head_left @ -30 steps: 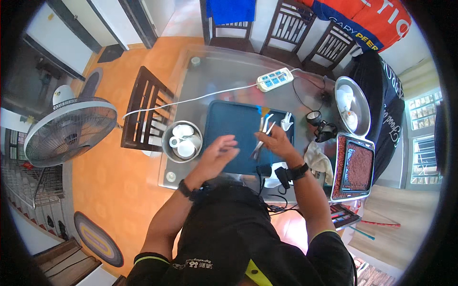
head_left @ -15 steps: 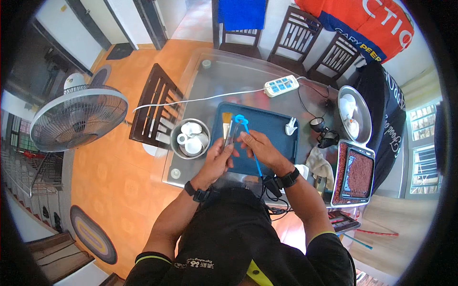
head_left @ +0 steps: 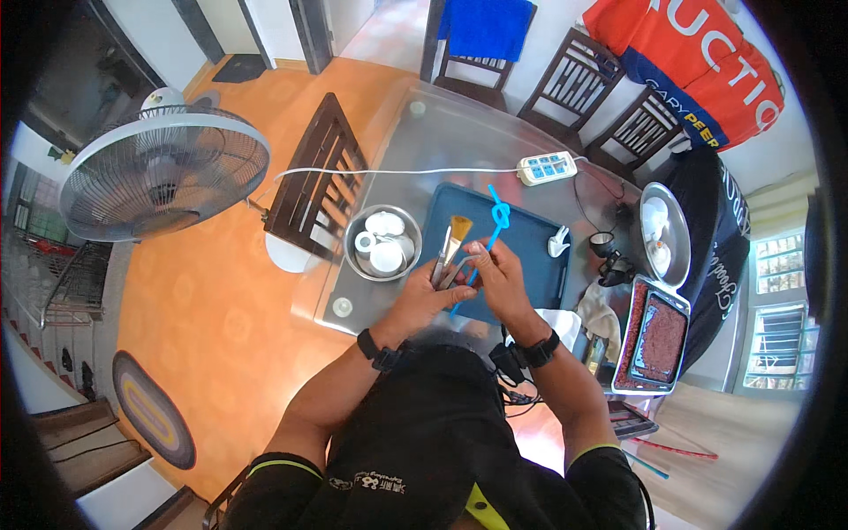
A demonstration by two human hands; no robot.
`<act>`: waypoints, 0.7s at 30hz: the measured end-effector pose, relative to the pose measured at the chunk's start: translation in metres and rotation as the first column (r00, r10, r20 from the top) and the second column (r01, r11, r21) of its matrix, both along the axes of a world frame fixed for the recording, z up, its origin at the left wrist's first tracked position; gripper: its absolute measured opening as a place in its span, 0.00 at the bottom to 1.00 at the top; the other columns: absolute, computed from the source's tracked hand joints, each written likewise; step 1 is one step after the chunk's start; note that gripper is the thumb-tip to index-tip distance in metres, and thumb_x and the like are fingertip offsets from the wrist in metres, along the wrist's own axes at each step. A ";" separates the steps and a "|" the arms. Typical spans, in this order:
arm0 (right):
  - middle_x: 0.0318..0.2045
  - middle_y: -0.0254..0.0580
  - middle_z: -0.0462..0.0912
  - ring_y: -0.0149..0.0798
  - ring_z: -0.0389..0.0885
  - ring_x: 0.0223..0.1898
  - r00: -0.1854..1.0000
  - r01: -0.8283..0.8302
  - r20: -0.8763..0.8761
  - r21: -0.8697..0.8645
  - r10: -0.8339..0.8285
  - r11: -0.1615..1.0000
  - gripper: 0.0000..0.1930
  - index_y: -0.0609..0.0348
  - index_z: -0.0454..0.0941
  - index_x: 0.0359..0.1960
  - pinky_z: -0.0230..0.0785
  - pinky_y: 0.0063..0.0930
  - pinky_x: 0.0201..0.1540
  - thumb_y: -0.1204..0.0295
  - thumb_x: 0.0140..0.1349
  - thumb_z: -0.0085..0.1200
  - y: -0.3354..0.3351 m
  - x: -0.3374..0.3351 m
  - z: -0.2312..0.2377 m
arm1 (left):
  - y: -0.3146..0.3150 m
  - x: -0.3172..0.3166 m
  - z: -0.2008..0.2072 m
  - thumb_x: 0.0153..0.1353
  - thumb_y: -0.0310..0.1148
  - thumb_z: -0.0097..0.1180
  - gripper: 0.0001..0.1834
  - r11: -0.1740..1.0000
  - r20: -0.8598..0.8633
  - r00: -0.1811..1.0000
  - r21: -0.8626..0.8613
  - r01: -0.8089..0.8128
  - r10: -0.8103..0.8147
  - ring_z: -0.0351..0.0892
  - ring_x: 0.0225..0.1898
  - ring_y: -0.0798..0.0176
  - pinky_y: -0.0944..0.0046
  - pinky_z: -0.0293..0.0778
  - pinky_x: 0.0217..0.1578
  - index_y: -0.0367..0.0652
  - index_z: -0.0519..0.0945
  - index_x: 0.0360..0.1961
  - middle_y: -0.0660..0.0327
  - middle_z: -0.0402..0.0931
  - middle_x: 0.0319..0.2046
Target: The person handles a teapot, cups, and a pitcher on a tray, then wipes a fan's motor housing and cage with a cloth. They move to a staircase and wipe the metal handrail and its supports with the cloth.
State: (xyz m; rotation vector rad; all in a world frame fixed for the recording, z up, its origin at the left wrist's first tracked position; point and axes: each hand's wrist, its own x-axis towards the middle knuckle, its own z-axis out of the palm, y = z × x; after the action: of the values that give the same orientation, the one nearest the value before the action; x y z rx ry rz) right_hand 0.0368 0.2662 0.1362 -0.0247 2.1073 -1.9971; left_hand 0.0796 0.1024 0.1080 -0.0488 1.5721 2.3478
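Note:
My left hand [head_left: 415,300] is closed around a paintbrush [head_left: 459,230] with golden bristles, together with thin metal tweezers [head_left: 458,272]. In my right hand [head_left: 502,281] a thin bright blue straw [head_left: 500,216] is gripped, a loose knot near its upper end. Its lower end comes out below the fingers, toward my left hand. The bent tip of the tweezers reaches my right fingertips; whether they grip it is unclear. Both hands are over the near part of a dark blue tray [head_left: 442,208]. A small white figure [head_left: 558,241] lies at the tray's right side.
Left of the tray stands a metal bowl [head_left: 352,256] with white pieces. A white power strip [head_left: 546,168] and its cord lie beyond. On the right are a metal basin [head_left: 678,238], a tray of reddish-brown grains [head_left: 636,353] and a cloth [head_left: 599,311]. A fan [head_left: 168,177] stands left.
The blue straw has turned in my right hand; its knot now sits farther right, away from the tweezers, with the free end pointing up. The brush leans more to the right. The whole view has shifted slightly.

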 end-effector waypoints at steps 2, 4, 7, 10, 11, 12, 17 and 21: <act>0.27 0.35 0.79 0.25 0.77 0.23 1.000 -0.020 -0.010 0.009 0.021 1.000 0.12 0.61 0.79 0.43 0.71 0.20 0.23 0.64 0.72 0.56 -0.001 0.001 0.001 | -0.009 -0.005 0.014 0.61 0.31 0.70 0.16 0.998 -0.003 0.999 -0.043 0.048 -0.049 0.74 0.31 0.76 0.73 0.72 0.30 0.40 0.77 0.46 0.69 0.77 0.33; 0.27 0.36 0.80 0.25 0.78 0.24 0.999 -0.036 -0.020 0.014 0.037 0.999 0.11 0.62 0.79 0.43 0.73 0.21 0.24 0.66 0.71 0.57 -0.007 0.000 0.009 | -0.027 -0.010 0.005 0.61 0.31 0.70 0.18 0.989 -0.026 0.995 -0.116 0.097 -0.101 0.74 0.32 0.76 0.72 0.73 0.32 0.39 0.76 0.48 0.69 0.77 0.34; 0.28 0.36 0.80 0.26 0.79 0.25 0.998 -0.067 -0.009 0.021 0.067 0.998 0.10 0.62 0.80 0.43 0.74 0.23 0.26 0.67 0.70 0.59 -0.014 -0.002 0.028 | -0.058 -0.014 0.004 0.60 0.31 0.71 0.21 0.968 -0.003 0.987 -0.196 0.159 -0.163 0.74 0.34 0.76 0.72 0.73 0.34 0.37 0.76 0.51 0.68 0.78 0.36; 0.27 0.35 0.80 0.27 0.79 0.26 0.998 -0.031 0.057 -0.048 0.034 0.998 0.08 0.62 0.79 0.41 0.75 0.24 0.28 0.69 0.68 0.59 -0.022 -0.003 0.041 | -0.083 -0.016 -0.004 0.60 0.31 0.71 0.21 0.968 -0.003 0.989 -0.203 0.147 -0.151 0.75 0.36 0.76 0.71 0.74 0.36 0.37 0.77 0.51 0.68 0.79 0.37; 0.27 0.34 0.79 0.26 0.78 0.25 0.997 -0.034 0.065 -0.070 0.038 0.997 0.07 0.61 0.78 0.40 0.74 0.23 0.27 0.70 0.68 0.59 -0.025 -0.002 0.041 | -0.090 -0.017 -0.008 0.60 0.31 0.70 0.20 0.972 -0.042 0.992 -0.204 0.112 -0.123 0.76 0.37 0.75 0.70 0.75 0.37 0.37 0.78 0.50 0.69 0.79 0.37; 0.27 0.34 0.79 0.26 0.78 0.25 0.996 -0.034 0.073 -0.091 0.041 0.995 0.06 0.60 0.77 0.39 0.74 0.22 0.26 0.71 0.68 0.59 -0.027 -0.002 0.041 | -0.095 -0.020 -0.006 0.60 0.31 0.70 0.20 0.971 -0.042 0.989 -0.204 0.127 -0.138 0.76 0.37 0.75 0.70 0.75 0.37 0.37 0.78 0.50 0.69 0.79 0.37; 0.25 0.32 0.77 0.24 0.77 0.24 0.996 0.077 0.041 0.020 -0.078 0.997 0.07 0.59 0.75 0.37 0.70 0.20 0.22 0.70 0.68 0.59 -0.047 0.003 0.030 | -0.119 -0.037 -0.017 0.61 0.33 0.69 0.18 0.891 -0.115 0.991 -0.454 0.011 -0.071 0.76 0.37 0.74 0.69 0.74 0.37 0.35 0.80 0.48 0.61 0.82 0.36; 0.24 0.32 0.77 0.22 0.75 0.22 0.985 0.138 -0.119 0.132 -0.123 0.982 0.08 0.60 0.74 0.37 0.68 0.20 0.21 0.70 0.69 0.58 -0.047 -0.004 0.024 | -0.141 -0.051 -0.020 0.61 0.34 0.68 0.17 0.712 -0.126 0.986 -0.681 -0.168 0.112 0.81 0.37 0.66 0.63 0.76 0.38 0.34 0.81 0.47 0.53 0.83 0.35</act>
State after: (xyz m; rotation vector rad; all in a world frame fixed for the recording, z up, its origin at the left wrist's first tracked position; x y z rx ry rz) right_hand 0.0330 0.2187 0.1599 0.0298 2.3717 -1.9544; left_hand 0.0286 -0.0381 0.0882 -0.2568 2.4804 1.7200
